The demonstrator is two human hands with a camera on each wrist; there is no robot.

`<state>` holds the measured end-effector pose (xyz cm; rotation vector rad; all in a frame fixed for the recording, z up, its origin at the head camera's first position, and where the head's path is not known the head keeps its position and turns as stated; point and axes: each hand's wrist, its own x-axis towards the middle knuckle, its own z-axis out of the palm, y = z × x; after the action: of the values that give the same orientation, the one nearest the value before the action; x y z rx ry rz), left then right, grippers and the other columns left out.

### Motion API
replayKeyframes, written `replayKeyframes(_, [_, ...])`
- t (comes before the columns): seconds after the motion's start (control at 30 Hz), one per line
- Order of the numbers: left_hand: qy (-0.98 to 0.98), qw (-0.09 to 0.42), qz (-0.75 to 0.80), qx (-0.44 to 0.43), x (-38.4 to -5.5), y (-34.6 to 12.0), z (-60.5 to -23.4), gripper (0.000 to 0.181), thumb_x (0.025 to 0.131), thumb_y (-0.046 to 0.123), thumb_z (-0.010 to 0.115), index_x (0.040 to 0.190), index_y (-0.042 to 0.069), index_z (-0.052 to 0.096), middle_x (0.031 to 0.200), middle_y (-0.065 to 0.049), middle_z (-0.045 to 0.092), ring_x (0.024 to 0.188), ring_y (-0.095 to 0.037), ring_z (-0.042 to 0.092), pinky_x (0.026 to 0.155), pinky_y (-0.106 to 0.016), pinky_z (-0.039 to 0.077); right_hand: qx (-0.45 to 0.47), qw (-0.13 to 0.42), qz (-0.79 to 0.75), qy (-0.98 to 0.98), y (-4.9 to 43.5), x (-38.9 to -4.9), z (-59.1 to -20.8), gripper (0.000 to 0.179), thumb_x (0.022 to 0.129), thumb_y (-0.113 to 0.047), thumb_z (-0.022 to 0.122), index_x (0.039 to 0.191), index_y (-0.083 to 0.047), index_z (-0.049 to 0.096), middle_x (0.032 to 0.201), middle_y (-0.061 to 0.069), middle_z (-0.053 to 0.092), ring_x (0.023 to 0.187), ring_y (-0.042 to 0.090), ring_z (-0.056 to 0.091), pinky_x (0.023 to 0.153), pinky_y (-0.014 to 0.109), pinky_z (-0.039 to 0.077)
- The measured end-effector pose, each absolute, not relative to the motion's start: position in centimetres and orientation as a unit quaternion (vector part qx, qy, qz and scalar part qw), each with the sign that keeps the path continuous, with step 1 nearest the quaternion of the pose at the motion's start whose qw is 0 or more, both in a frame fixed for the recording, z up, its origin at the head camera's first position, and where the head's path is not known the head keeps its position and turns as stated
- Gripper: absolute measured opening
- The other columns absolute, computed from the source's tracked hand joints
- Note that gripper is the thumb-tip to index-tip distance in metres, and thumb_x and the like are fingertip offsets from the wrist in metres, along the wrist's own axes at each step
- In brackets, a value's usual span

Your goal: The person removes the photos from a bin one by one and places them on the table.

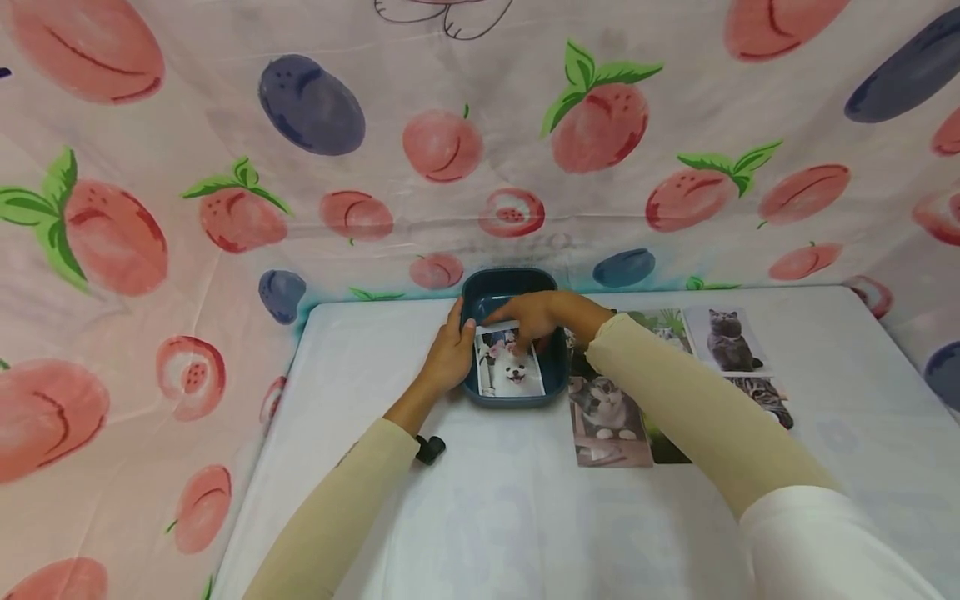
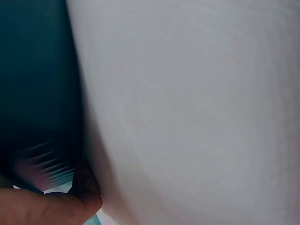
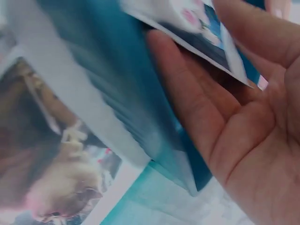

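A dark blue-teal basket (image 1: 517,402) stands at the back of the table. Inside it is a white-bordered photo of a fluffy white dog (image 1: 516,382). My left hand (image 1: 446,357) grips the basket's left side, thumb near the rim. In the left wrist view, bent fingers (image 2: 86,192) show beside the basket's slotted wall (image 2: 37,89). My right hand (image 1: 534,315) reaches into the basket over the photo's top part. In the right wrist view this photo (image 3: 187,23) lies between my thumb and fingers, with the fingers beneath it along the basket's inner wall.
Right of the basket lie several animal photos: a cat with white paws (image 1: 609,429), a grey cat sitting (image 1: 726,340) and a tabby (image 1: 763,398). My right sleeve (image 1: 697,408) covers part of them. A fruit-patterned cloth (image 1: 525,83) hangs behind the white table (image 1: 510,508).
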<state>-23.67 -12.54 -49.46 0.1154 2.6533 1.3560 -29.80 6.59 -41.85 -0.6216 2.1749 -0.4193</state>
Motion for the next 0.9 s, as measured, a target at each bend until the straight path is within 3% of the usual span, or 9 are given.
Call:
replayKeyframes(0.13, [0.888,0.081,0.451,0.039,-23.7,-12.5,-49.4,0.059,0.113,0.034,0.032,0.166,0.019,0.010,0.162,-0.023,0.035,0.152,-0.036,0.032,0.125,-0.053,0.024,-0.270,0.348,-0.163,0.883,6.9,-28.6,-42.7,0.084,0.092,-0.007,0.076,0.160,-0.033,0.034,0.165,0.012,0.034,0.074,0.026,0.072,0.066,0.034,0.061])
replayKeyframes(0.3, [0.888,0.080,0.451,0.034,-23.5,-12.4,-49.3,0.059,0.113,0.036,0.032,0.166,0.020,0.011,0.162,-0.024,0.035,0.152,-0.036,0.032,0.125,-0.053,0.024,-0.296,0.233,-0.175,0.910,8.0,-27.7,-43.4,0.083,0.089,-0.005,0.077,0.159,-0.031,0.039,0.156,0.012,0.049,0.070,0.024,0.068,0.062,0.030,0.056])
replayKeyframes(0.4, [0.888,0.084,0.451,0.028,-23.5,-12.4,-49.3,0.059,0.113,0.038,0.031,0.166,0.022,0.010,0.163,-0.023,0.034,0.152,-0.035,0.032,0.126,-0.052,0.023,-0.275,0.177,-0.236,0.915,9.8,-27.3,-42.7,0.078,0.091,-0.007,0.076,0.157,-0.030,0.042,0.142,0.013,0.060,0.071,0.021,0.066,0.064,0.032,0.055])
replayKeyframes(0.47, [0.887,0.085,0.453,0.026,-23.5,-12.3,-49.3,0.059,0.113,0.037,0.031,0.166,0.022,0.009,0.163,-0.022,0.033,0.152,-0.035,0.032,0.126,-0.053,0.023,-0.259,0.133,-0.275,0.916,11.6,-27.0,-41.7,0.075,0.092,-0.010,0.076,0.156,-0.029,0.043,0.118,0.015,0.070,0.065,0.020,0.059,0.060,0.034,0.050])
replayKeyframes(0.53, [0.886,0.088,0.455,0.024,-23.5,-12.3,-49.3,0.059,0.113,0.036,0.030,0.166,0.023,0.009,0.164,-0.021,0.032,0.153,-0.034,0.031,0.126,-0.052,0.023,-0.243,0.093,-0.299,0.918,14.0,-26.5,-40.8,0.072,0.093,-0.015,0.077,0.156,-0.029,0.044,0.089,0.015,0.067,0.057,0.019,0.053,0.055,0.034,0.046])
replayKeyframes(0.63, [0.883,0.083,0.461,0.033,-23.5,-12.3,-49.3,0.059,0.113,0.033,0.031,0.166,0.019,0.010,0.164,-0.021,0.032,0.154,-0.035,0.029,0.126,-0.053,0.022,-0.220,0.047,-0.321,0.920,18.3,-25.5,-39.6,0.072,0.093,-0.016,0.077,0.156,-0.029,0.044,0.095,0.016,0.067,0.048,0.017,0.045,0.050,0.033,0.042])
replayKeyframes(0.7, [0.883,0.083,0.461,0.037,-23.4,-12.3,-49.2,0.059,0.113,0.034,0.031,0.166,0.018,0.010,0.165,-0.021,0.031,0.154,-0.035,0.029,0.126,-0.053,0.022,-0.198,0.036,-0.335,0.920,21.6,-24.7,-39.0,0.071,0.094,-0.015,0.076,0.155,-0.029,0.045,0.123,0.016,0.066,0.054,0.016,0.055,0.053,0.032,0.049])
replayKeyframes(0.77, [0.884,0.083,0.459,0.039,-23.4,-12.4,-49.3,0.059,0.113,0.034,0.031,0.166,0.018,0.010,0.164,-0.021,0.032,0.154,-0.035,0.029,0.126,-0.053,0.022,-0.172,0.036,-0.344,0.923,25.1,-23.9,-38.5,0.068,0.094,-0.014,0.075,0.154,-0.029,0.046,0.150,0.015,0.052,0.066,0.018,0.065,0.058,0.032,0.054])
replayKeyframes(0.9, [0.886,0.086,0.453,0.038,-23.4,-12.4,-49.3,0.060,0.113,0.036,0.031,0.166,0.020,0.008,0.165,-0.021,0.031,0.154,-0.035,0.029,0.126,-0.053,0.022,-0.108,0.060,-0.330,0.936,31.9,-22.3,-37.8,0.066,0.096,-0.021,0.073,0.155,-0.028,0.045,0.148,0.017,0.052,0.087,0.022,0.069,0.065,0.030,0.058])
